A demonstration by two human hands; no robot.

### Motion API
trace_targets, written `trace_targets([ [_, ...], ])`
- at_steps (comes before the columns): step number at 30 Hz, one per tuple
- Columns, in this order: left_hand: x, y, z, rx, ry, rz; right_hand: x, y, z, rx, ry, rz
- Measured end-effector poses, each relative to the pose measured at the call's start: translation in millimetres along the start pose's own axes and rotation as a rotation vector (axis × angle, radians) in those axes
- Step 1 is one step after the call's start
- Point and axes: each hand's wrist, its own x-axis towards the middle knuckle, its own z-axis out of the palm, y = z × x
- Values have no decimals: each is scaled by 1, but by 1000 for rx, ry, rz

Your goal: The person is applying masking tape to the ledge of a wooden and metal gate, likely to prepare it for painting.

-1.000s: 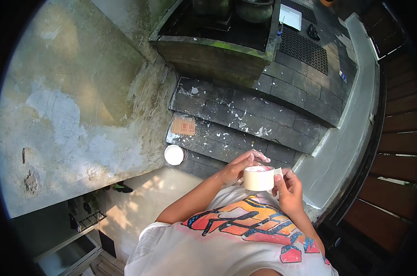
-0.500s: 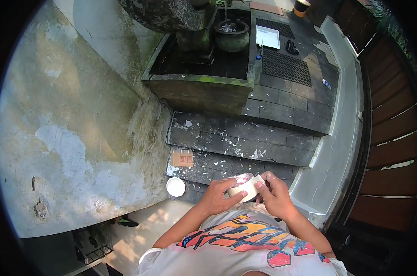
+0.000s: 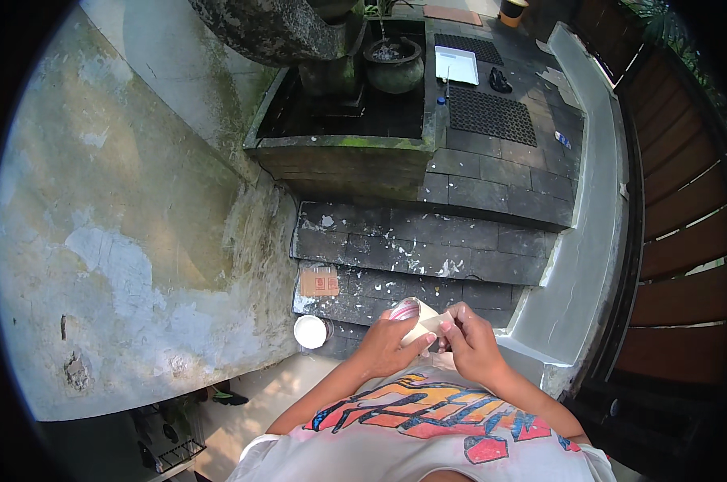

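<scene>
A roll of cream masking tape [image 3: 419, 320] is held in front of my shirt, over the lower stone step. My left hand [image 3: 387, 344] is closed around the roll, thumb on its outer side. My right hand [image 3: 468, 341] pinches the loose end of the tape between thumb and fingers, with a short strip lifted off the roll. The pink-and-white core faces up and to the left. Some of the right fingers are hidden behind the thumb and the tape.
Dark stone steps [image 3: 427, 245] with white paint flecks rise ahead. A white bucket [image 3: 309, 331] and a cardboard piece [image 3: 319, 282] sit by the left wall [image 3: 122, 265]. Farther up are a stone basin [image 3: 394, 72], a white tray [image 3: 456, 66] and a black mat [image 3: 492, 117]. A slatted fence [image 3: 684, 249] lines the right.
The tape roll has tilted so its core faces more to the left. My left hand has turned with it, and the right hand still pinches the tape end. The view has shifted slightly.
</scene>
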Motion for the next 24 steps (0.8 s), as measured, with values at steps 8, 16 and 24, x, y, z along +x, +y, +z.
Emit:
trace_targets([
  [8, -5, 8, -16, 130, -3, 107, 4, -6, 0, 337, 153, 156],
  [16, -14, -20, -14, 171, -173, -2, 5, -8, -21, -51, 137, -65],
  [24, 33, -16, 25, -1009, 70, -286, -25, -1, -19, -426, -42, -341],
])
